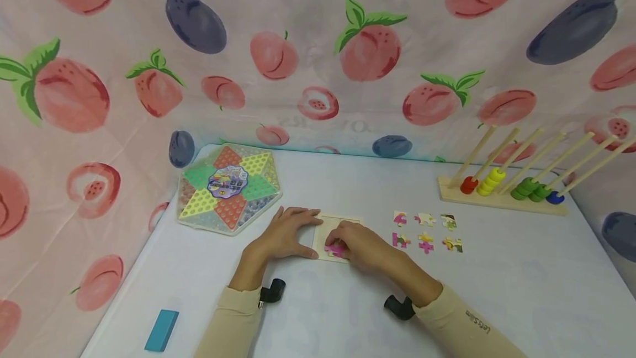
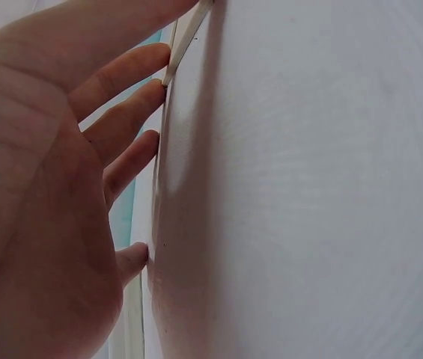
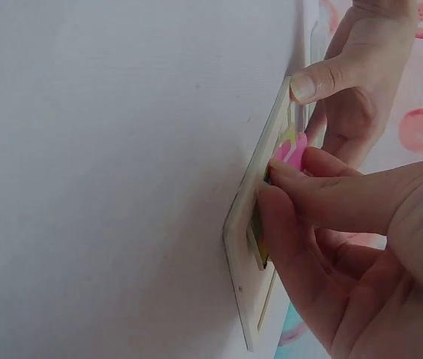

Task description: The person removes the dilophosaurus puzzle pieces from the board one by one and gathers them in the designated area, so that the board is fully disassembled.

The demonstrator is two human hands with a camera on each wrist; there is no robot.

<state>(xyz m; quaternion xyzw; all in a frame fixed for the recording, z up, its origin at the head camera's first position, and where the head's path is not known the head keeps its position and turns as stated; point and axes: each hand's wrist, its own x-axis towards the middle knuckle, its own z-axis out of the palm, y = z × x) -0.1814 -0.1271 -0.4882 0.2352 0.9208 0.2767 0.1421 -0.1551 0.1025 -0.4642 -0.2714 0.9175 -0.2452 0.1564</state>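
A pale wooden puzzle tray (image 1: 323, 230) lies flat on the white table in front of me. My left hand (image 1: 285, 235) is spread at its left side, thumb and fingertips touching the tray's edge and corners. Over the tray, my right hand (image 1: 365, 245) pinches a pink jigsaw piece (image 1: 335, 250) low against the board. In the right wrist view the pink piece (image 3: 296, 152) shows at the fingertips, and darker piece edges show under them; how many pieces lie there is partly hidden. Several loose jigsaw pieces (image 1: 425, 235) lie in two rows right of the tray.
A hexagonal Chinese checkers board (image 1: 260, 187) lies back left. At the back right stands a wooden peg counter (image 1: 502, 201) with coloured beads on slanting rods. A blue block (image 1: 162, 330) rests near the front left. Fruit-print cloth (image 1: 318, 59) hangs behind the table.
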